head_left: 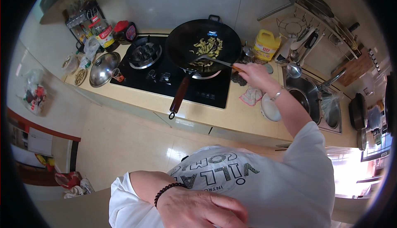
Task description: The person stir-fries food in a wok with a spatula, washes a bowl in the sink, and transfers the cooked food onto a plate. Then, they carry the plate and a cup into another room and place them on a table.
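My right hand [256, 76] grips the wooden handle of a metal spatula [217, 61]. The spatula's blade reaches into a black wok [180, 42] over the right burner, touching the near edge of some sliced yellow-green food [209, 48]. Toward the front of the counter points the wok's reddish-brown handle [180, 96], which ends in a ring. My left hand [203, 209], with a dark bead bracelet at the wrist, is bent in front of my chest, close to the camera. Its fingers are partly cut off by the lower rim, and whether they hold anything is hidden.
Left of the black glass cooktop [139, 82] are a domed metal lid [104, 70], a small cup [118, 75] and sauce containers. On the right lie a cloth [251, 96], a white bowl [270, 107] and a yellow jug [267, 45], with the sink [310, 88] beyond.
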`<act>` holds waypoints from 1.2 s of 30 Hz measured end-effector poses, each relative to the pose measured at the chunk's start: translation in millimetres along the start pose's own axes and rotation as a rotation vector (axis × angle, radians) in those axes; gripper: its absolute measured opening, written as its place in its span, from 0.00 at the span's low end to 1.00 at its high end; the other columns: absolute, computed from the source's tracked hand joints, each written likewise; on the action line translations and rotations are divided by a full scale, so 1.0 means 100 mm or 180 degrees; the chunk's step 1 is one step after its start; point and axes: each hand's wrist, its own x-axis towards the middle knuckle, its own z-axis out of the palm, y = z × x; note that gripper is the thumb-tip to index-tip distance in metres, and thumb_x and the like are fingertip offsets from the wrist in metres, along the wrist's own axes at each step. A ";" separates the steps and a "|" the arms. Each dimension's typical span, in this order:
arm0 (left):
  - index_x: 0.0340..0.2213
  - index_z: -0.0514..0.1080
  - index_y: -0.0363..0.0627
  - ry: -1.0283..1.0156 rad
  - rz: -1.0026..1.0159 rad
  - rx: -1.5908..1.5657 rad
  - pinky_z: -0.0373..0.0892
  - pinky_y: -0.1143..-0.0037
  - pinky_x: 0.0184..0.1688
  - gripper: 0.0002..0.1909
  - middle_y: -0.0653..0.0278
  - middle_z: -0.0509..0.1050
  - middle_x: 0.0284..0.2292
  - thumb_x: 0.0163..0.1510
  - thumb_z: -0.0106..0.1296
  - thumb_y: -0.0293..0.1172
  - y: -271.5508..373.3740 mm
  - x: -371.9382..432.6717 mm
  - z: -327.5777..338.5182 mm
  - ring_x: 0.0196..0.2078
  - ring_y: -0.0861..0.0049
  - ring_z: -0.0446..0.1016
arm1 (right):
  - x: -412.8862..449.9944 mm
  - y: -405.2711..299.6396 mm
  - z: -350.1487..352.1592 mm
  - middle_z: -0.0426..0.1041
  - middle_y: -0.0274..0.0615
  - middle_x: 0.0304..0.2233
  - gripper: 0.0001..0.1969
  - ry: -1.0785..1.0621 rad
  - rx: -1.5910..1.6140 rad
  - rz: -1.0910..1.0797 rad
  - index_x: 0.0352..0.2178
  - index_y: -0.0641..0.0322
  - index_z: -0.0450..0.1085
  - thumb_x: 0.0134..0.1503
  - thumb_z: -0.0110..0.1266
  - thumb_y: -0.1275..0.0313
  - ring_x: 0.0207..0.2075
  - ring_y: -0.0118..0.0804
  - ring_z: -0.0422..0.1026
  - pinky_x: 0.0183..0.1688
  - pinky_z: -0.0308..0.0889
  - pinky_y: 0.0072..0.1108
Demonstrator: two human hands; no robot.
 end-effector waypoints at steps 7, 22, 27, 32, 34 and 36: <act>0.24 0.72 0.47 -0.0240 0.0140 -0.0184 0.65 0.64 0.40 0.10 0.65 0.71 0.30 0.56 0.43 0.30 0.06 0.03 -0.09 0.37 0.64 0.71 | -0.49 0.14 -0.81 0.73 0.45 0.27 0.16 0.0064 -0.0363 -0.0081 0.43 0.48 0.69 0.50 0.51 0.67 0.31 0.46 0.71 0.33 0.65 0.34; 0.25 0.73 0.49 -0.0188 -0.0295 -0.0261 0.63 0.60 0.42 0.08 0.68 0.72 0.31 0.54 0.48 0.34 0.12 0.07 -0.09 0.41 0.61 0.71 | 0.25 0.13 0.32 0.73 0.52 0.31 0.18 0.0746 0.0623 0.1381 0.47 0.55 0.64 0.55 0.45 0.64 0.36 0.52 0.72 0.37 0.67 0.36; 0.28 0.74 0.45 -0.0023 -0.0486 -0.0228 0.63 0.60 0.42 0.08 0.64 0.73 0.34 0.54 0.49 0.34 0.13 0.04 -0.01 0.42 0.58 0.70 | 0.39 0.07 0.66 0.73 0.47 0.25 0.15 0.1239 0.2004 0.1493 0.43 0.61 0.65 0.56 0.45 0.65 0.28 0.46 0.73 0.27 0.66 0.30; 0.29 0.73 0.43 0.0141 -0.0329 -0.0203 0.64 0.60 0.42 0.09 0.61 0.73 0.35 0.54 0.49 0.35 0.09 0.01 0.00 0.43 0.57 0.70 | 0.33 -0.23 0.76 0.60 0.28 0.17 0.14 0.0163 0.4162 0.2187 0.44 0.56 0.66 0.59 0.44 0.63 0.12 0.20 0.56 0.12 0.50 0.14; 0.29 0.73 0.44 -0.0019 -0.0243 -0.0182 0.64 0.60 0.42 0.09 0.61 0.73 0.35 0.54 0.49 0.35 0.08 0.04 -0.08 0.43 0.56 0.70 | 0.22 -0.34 0.67 0.60 0.28 0.17 0.15 0.0056 0.4139 0.2034 0.45 0.56 0.66 0.59 0.44 0.63 0.12 0.19 0.56 0.12 0.50 0.14; 0.29 0.73 0.44 -0.0261 -0.0146 -0.0145 0.64 0.60 0.42 0.08 0.60 0.73 0.35 0.54 0.49 0.35 0.09 0.05 -0.11 0.43 0.56 0.70 | 0.10 -0.45 0.54 0.60 0.27 0.18 0.17 -0.0132 0.3932 0.1878 0.47 0.56 0.65 0.58 0.45 0.62 0.14 0.18 0.55 0.14 0.50 0.13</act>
